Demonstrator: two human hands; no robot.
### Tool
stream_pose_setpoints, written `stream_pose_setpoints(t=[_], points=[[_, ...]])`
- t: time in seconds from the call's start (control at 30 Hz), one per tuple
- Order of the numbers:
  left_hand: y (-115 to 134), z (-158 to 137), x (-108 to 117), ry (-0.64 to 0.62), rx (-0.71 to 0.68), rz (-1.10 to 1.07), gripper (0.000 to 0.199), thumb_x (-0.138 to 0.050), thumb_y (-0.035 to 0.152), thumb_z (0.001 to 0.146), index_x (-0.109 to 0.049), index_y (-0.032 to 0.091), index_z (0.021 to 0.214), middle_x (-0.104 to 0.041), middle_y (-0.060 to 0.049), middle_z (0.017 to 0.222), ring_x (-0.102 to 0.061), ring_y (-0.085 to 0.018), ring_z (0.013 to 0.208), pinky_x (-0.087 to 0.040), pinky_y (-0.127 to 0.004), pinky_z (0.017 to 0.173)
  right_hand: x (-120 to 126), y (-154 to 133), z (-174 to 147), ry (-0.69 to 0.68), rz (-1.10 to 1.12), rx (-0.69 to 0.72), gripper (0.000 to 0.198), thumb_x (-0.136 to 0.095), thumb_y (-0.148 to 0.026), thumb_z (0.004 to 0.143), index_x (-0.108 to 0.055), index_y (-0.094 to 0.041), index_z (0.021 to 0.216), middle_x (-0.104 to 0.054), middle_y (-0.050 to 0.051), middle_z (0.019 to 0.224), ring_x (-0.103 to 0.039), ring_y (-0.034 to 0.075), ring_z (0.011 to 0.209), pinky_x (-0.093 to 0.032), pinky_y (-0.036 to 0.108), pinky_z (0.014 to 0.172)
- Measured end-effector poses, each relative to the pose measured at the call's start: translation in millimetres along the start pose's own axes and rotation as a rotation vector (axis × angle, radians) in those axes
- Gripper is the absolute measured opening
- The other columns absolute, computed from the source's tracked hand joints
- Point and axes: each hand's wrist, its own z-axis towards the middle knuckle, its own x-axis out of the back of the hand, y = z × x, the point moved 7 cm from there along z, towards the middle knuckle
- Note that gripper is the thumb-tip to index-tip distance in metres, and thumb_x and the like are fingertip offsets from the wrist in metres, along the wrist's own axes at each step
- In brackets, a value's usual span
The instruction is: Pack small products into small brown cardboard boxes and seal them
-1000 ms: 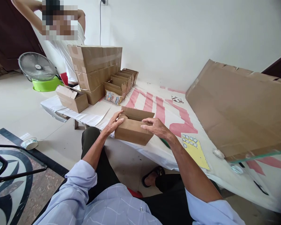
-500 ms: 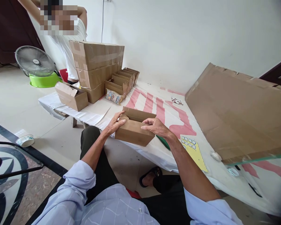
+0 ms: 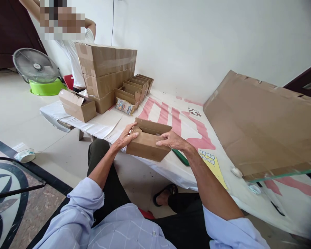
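Note:
A small brown cardboard box (image 3: 147,148) with its top open is held between my two hands, over the near edge of the table. My left hand (image 3: 126,136) grips its left end, the thumb lying along the near wall. At the right end, my right hand (image 3: 172,140) has its fingers over the rim, with the thumb outside on the near wall. The far flap stands raised. From this angle the bottom of the box is hidden. A dark green object (image 3: 180,157) lies on the table just behind my right wrist.
Stacked taped cartons (image 3: 103,62) stand at the back left, beside a row of open boxes (image 3: 136,90) and a printed packet (image 3: 124,106). A half-open carton (image 3: 77,106) sits at the left. A large cardboard sheet (image 3: 264,128) leans on the right. Another person (image 3: 77,62) stands behind the stack.
The whole view has shifted slightly. My right fingers appear to have moved a little at the box's rim; both hands keep hold of the box.

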Motion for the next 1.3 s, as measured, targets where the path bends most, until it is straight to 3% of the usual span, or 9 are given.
stream_pose_setpoints(t=[0.17,0.33,0.57,0.67,0.8,1.0,1.1,1.17,1.3], points=[[2,-1,-1,-0.002,-0.004,-0.002,0.079,-0.070,0.063,0.092,-0.053,0.024,0.159,-0.052,-0.014,0.164,-0.044,-0.039,0.156,-0.040,-0.053,0.129,-1,-9,0,0.064,0.184,0.095,0.039,-0.086,-0.052,0.067,-0.081,-0.019,0.086,-0.078,0.003,0.088,-0.066,0.020,0.082,-0.049,0.031,0.073],[4,0,0,-0.002,-0.002,0.013,0.078,-0.069,0.064,0.092,-0.054,0.026,0.159,-0.052,-0.014,0.164,-0.046,-0.038,0.155,-0.041,-0.053,0.128,3,-7,5,0.218,0.203,0.190,0.034,-0.079,-0.052,0.073,-0.081,-0.020,0.084,-0.078,0.003,0.085,-0.066,0.020,0.082,-0.052,0.033,0.077],[8,-4,4,0.021,0.006,0.078,0.074,-0.065,0.063,0.093,-0.059,0.021,0.153,-0.057,-0.015,0.162,-0.049,-0.040,0.152,-0.043,-0.053,0.127,-7,-20,-2,0.436,0.002,0.401,0.016,-0.066,-0.030,0.090,-0.075,-0.023,0.080,-0.077,0.004,0.088,-0.068,0.020,0.084,-0.053,0.033,0.082],[5,-5,9,0.038,0.033,0.157,0.073,-0.063,0.063,0.093,-0.060,0.022,0.152,-0.059,-0.013,0.160,-0.051,-0.039,0.150,-0.041,-0.054,0.129,-23,-31,-13,0.588,-0.250,0.586,0.023,-0.059,-0.021,0.100,-0.072,-0.023,0.082,-0.076,0.007,0.098,-0.067,0.022,0.096,-0.052,0.035,0.091],[2,-2,12,0.045,0.072,0.212,0.073,-0.061,0.063,0.091,-0.061,0.022,0.151,-0.060,-0.012,0.157,-0.052,-0.039,0.150,-0.038,-0.056,0.132,-43,-26,-22,0.718,-0.534,0.656,0.029,-0.053,-0.021,0.109,-0.072,-0.024,0.088,-0.076,0.010,0.104,-0.062,0.024,0.096,-0.049,0.040,0.090],[12,-6,9,0.029,0.109,0.222,0.067,-0.061,0.059,0.091,-0.062,0.025,0.149,-0.061,-0.010,0.158,-0.054,-0.039,0.148,-0.039,-0.055,0.131,-51,-18,-49,0.770,-0.343,0.718,0.030,-0.049,-0.023,0.112,-0.073,-0.026,0.095,-0.075,0.009,0.106,-0.066,0.023,0.100,-0.053,0.038,0.095],[10,-5,9,0.033,0.129,0.224,0.069,-0.060,0.059,0.089,-0.062,0.023,0.148,-0.062,-0.011,0.156,-0.056,-0.040,0.146,-0.039,-0.057,0.131,-36,-10,-67,0.814,-0.107,0.734,0.027,-0.049,-0.028,0.111,-0.074,-0.025,0.100,-0.075,0.010,0.108,-0.068,0.023,0.104,-0.056,0.037,0.097],[8,-4,9,0.037,0.138,0.218,0.070,-0.060,0.060,0.089,-0.062,0.023,0.149,-0.063,-0.011,0.155,-0.058,-0.040,0.144,-0.040,-0.057,0.130,-12,8,-80,0.842,0.021,0.659,0.023,-0.054,-0.033,0.109,-0.074,-0.025,0.100,-0.076,0.009,0.106,-0.069,0.022,0.101,-0.057,0.037,0.094],[7,-4,10,0.043,0.129,0.227,0.068,-0.062,0.061,0.089,-0.064,0.025,0.146,-0.065,-0.010,0.153,-0.058,-0.039,0.144,-0.043,-0.055,0.128,60,90,-114,0.925,0.209,0.232,0.024,-0.066,-0.046,0.092,-0.073,-0.023,0.090,-0.075,0.004,0.098,-0.068,0.020,0.095,-0.056,0.032,0.088]])
